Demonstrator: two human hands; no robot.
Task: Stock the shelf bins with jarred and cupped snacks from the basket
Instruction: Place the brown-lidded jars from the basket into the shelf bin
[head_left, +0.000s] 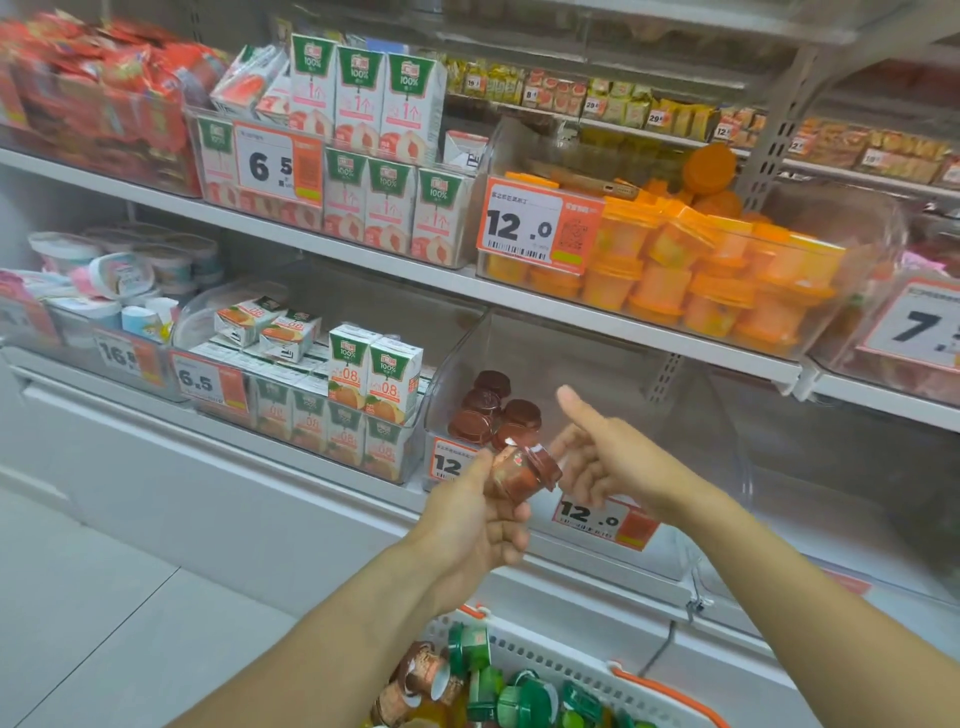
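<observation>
Your left hand (470, 525) has its grip clamped on one brown-lidded cup (524, 470) at frame centre, just before the clear bin (727, 431). Your right hand (613, 457) is beside it, fingers apart. Five brown cups (493, 410) fill the bin's left corner; rightward is open room. The basket (545, 660) sits at bottom centre.

Clear bin (613, 374): open top, wide bare room to the right and rear. Brown-lidded cups (493, 410) crowd its front-left corner. Shelf (623, 317) overhead limits headroom. Juice cartons (374, 384) flank left wall.
</observation>
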